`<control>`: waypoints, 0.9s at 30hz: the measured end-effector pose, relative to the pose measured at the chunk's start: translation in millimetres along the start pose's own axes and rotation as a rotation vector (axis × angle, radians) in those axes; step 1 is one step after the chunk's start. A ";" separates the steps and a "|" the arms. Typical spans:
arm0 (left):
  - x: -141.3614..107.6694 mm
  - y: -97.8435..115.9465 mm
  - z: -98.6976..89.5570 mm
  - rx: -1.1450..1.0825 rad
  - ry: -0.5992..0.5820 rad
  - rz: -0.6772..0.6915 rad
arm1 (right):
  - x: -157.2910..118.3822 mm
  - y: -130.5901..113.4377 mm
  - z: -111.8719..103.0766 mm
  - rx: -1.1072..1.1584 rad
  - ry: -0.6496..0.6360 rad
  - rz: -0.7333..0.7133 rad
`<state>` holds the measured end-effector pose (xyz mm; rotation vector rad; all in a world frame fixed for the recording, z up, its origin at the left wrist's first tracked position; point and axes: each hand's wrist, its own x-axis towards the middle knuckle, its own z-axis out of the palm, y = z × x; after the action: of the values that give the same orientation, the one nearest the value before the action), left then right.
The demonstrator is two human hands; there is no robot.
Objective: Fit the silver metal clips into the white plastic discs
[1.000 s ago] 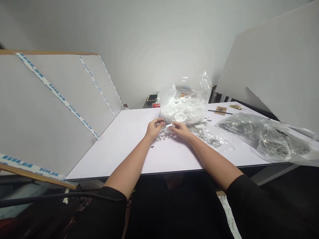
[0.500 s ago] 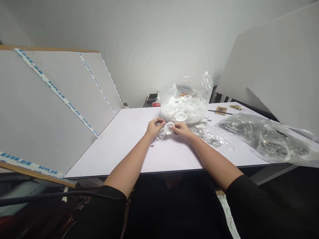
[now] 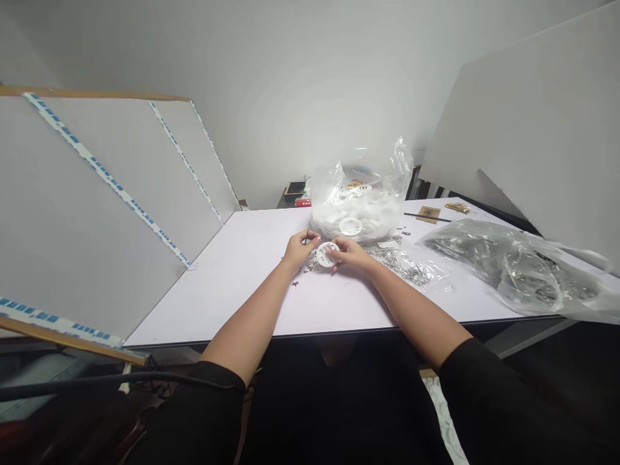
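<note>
A white round plastic disc (image 3: 321, 258) with small holes is gripped by my right hand (image 3: 353, 254), whose thumb lies across its face. My left hand (image 3: 297, 251), just left of the disc, is closed in a pinch on a thin dark pin-like piece (image 3: 307, 237), too small to identify exactly. Beneath and between the hands, small metal parts (image 3: 309, 266) lie scattered on the white table (image 3: 232, 271). One small reddish-brown part (image 3: 295, 283) sits apart from them, nearer the table's front edge.
Behind my hands stands a clear plastic bag (image 3: 363, 210) full of white round parts. To the right lie an opened bag of metal parts (image 3: 409, 268) and a larger plastic bag (image 3: 513, 271). A brown card (image 3: 429, 215) rests farther back; a panel (image 3: 97, 213) borders the left.
The white disc has been turned so its holed face shows more, and my right fingers have shifted around it. My left hand has stayed nearly in place.
</note>
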<state>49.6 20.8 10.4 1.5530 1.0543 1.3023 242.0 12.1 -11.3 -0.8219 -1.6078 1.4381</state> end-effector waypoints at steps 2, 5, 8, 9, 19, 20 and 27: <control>0.9 -1.2 0.2 0.002 0.008 -0.001 | 0.7 0.6 -0.8 -0.014 0.016 -0.018; 1.6 -2.6 1.0 0.005 0.014 -0.005 | 0.8 -0.1 -0.9 -0.038 0.030 -0.058; 1.5 -3.3 1.6 0.003 0.018 -0.022 | 0.5 -0.8 -0.6 -0.064 0.037 -0.073; 1.4 -3.4 1.8 0.003 0.017 -0.028 | 0.6 -0.8 -0.7 -0.072 0.038 -0.070; 3.8 -7.2 -1.0 0.059 0.056 0.017 | 1.8 1.3 -2.0 -0.097 0.101 -0.045; 4.2 -8.5 -1.1 0.054 0.052 0.017 | 1.4 1.1 -1.5 -0.071 0.109 -0.039; 7.5 -16.1 -2.3 -0.009 0.042 -0.005 | 0.4 -0.6 -0.5 0.052 0.136 -0.012</control>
<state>46.7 33.1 -2.4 1.5208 1.0761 1.3395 242.3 12.6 -10.6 -0.8594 -1.4653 1.3795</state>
